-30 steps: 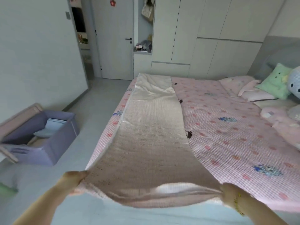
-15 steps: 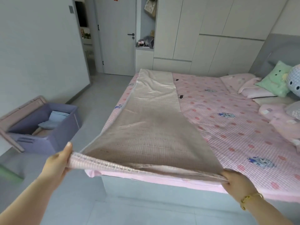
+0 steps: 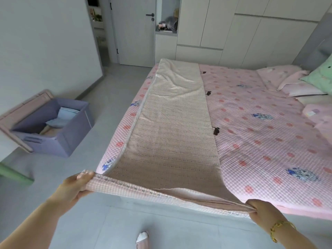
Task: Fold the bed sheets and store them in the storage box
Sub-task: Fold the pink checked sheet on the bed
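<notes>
One bed sheet (image 3: 172, 132), beige with a woven check, folded into one long strip. It lies along the left side of the bed (image 3: 269, 141), running from the far edge to the near edge. Its near end is lifted off the mattress and stretched out past the bed's edge, showing a pink-checked underside with a row of small stitched crosses.

Two hands, both holding the sheet. The left hand (image 3: 75, 186) grips the near left corner, thumb on top and fingers curled beneath. The right hand (image 3: 262, 209) pinches the bunched layers of the near right corner. One gold bracelet (image 3: 280, 229) is on the right wrist.

One storage box (image 3: 71, 133), lavender and open, stands on the floor (image 3: 107, 97) left of the bed, well apart from the sheet. Folded cloth (image 3: 66, 115) in pale blue and beige shows inside. One pink lid (image 3: 21, 112) stands tilted at the box's left side.

The bed cover is pink with red flower spots and blue printed figures; any lettering on them is too blurred to read. One green cushion (image 3: 321, 74) and pink pillows (image 3: 280, 78) sit at the head end. One closed door (image 3: 133, 29) stands in the far wall.
</notes>
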Available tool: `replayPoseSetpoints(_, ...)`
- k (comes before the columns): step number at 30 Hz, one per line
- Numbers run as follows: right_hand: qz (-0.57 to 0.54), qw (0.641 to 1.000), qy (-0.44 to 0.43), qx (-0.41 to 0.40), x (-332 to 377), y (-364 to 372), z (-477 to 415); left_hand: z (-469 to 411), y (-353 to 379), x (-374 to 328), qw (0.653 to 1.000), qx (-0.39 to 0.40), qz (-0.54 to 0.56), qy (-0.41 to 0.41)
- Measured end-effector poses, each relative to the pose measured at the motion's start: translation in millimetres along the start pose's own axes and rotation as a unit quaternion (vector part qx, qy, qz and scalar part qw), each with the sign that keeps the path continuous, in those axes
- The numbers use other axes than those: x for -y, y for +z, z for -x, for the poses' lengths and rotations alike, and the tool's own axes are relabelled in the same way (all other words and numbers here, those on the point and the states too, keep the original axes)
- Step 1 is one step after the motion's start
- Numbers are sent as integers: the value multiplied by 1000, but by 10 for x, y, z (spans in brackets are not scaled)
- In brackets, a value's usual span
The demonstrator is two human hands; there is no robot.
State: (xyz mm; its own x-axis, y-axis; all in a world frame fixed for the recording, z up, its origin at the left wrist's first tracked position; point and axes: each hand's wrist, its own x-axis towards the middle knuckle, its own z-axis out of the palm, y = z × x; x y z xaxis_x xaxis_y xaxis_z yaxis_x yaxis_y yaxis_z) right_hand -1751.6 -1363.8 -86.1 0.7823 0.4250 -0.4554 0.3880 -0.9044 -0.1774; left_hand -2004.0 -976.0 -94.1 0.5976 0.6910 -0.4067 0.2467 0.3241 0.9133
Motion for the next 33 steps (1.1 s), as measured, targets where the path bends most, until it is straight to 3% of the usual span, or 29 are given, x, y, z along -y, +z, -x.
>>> replayPoseSetpoints(4, 0, 1000, 20, 3, 89, -181, -469, -557, 33, -104, 998, 27, -44, -21)
replayPoseSetpoints(14, -35, 993, 99, -51, 499, -715, -2681, -2933, 715, -533, 983, -85, -159, 19)
replayPoseSetpoints(17, -99, 974, 141, -146, 635, -803, -3294, -3604, 1003, -637, 981, -129, -144, 33)
replayPoseSetpoints(20, -173, 940, 174, -237, 752, -757, -3673, -4114, 1125, -505, 968, -188, -165, -12)
replayPoseSetpoints(23, -167, 952, 218, -137, 657, -409, -3946, -4264, 1200, -165, 933, -165, -312, -66)
replayPoseSetpoints(27, -246, 933, 262, -3, 458, 175, -3964, -4040, 1090, 431, 889, -126, -423, -123)
replayPoseSetpoints(29, -253, 926, 282, 7, 364, 403, -3880, -3877, 998, 617, 865, -134, -460, -150)
replayPoseSetpoints(33, -297, 898, 325, -6, 221, 557, -3700, -3575, 932, 714, 877, -170, -398, -209)
